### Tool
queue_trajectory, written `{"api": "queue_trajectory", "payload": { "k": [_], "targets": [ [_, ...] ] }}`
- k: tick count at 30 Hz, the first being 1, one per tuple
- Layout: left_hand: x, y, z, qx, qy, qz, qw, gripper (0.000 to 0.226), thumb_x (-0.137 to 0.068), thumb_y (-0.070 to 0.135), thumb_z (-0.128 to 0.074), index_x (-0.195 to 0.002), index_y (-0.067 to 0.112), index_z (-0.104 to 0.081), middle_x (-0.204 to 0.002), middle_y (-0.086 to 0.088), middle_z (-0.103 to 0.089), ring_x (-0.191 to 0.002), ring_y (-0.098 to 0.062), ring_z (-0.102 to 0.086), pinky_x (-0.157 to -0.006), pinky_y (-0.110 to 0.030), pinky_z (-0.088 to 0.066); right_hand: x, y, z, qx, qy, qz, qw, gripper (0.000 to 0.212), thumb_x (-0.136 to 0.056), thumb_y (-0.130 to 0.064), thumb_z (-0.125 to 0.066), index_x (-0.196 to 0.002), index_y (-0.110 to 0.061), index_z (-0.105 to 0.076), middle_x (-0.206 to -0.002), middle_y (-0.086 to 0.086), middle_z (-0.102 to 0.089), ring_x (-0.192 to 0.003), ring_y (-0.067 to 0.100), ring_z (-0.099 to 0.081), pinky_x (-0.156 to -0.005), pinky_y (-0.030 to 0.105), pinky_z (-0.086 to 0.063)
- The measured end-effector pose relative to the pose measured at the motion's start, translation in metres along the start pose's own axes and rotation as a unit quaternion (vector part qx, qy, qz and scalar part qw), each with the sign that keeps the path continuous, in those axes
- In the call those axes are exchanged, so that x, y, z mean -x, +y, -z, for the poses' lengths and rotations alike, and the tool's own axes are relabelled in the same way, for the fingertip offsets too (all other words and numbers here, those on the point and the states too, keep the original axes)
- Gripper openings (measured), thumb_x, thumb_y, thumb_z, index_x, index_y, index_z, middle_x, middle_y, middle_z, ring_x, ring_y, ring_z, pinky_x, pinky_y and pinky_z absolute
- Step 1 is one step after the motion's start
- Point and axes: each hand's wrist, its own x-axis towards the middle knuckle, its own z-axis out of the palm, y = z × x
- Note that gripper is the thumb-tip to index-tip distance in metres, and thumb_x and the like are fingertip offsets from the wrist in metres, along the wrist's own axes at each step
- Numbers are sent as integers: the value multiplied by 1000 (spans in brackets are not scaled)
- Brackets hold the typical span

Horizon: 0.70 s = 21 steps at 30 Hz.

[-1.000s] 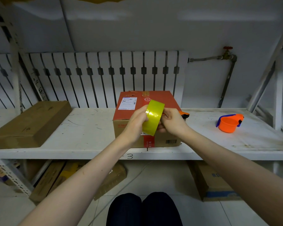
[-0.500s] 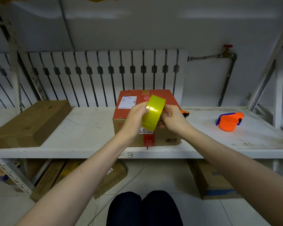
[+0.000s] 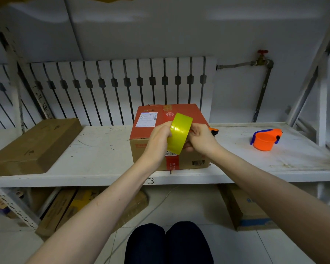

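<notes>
I hold the yellow tape roll point(image 3: 179, 133) on edge, just in front of the carton point(image 3: 197, 115) on the shelf point(image 3: 103, 149). Left hand point(image 3: 157, 139) fingers curl round one side, steadying it. Right hand point(image 3: 201, 139) fingers pinch the other side, probably feeling for the free end.

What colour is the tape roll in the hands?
Yellow-green and glossy, as the head view shows: the tape roll, held over a red-topped box.
</notes>
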Motion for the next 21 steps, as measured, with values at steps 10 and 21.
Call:
{"api": "queue_trajectory", "payload": {
  "k": [10, 21],
  "targets": [
    [4, 1, 0, 36, -26, -5, 999, 20, -69, 15, -31, -73, 19, -51, -76, 4, -51, -59, 16, -54, -56, -4, -40, 0, 2, 3, 20, -3, 11, 1000, 22, -97, -8, -42, -111, -8, -59, -76, -1, -64, -55, 5, -67, -47, 17, -52],
    [-2, 3, 4, 39, 24, 32, 998, 19, -90, 15, -37, -94, 24, -53, -93, 12, -52, -87, -4, -49, -74, -16, -40, -3, -7, -1, -3, 8, 37, 999, 19, -97, -5, -42, -105, 0, -58, -71, 0, -59, -48, 2, -62, -44, 15, -47]
  ]
}}
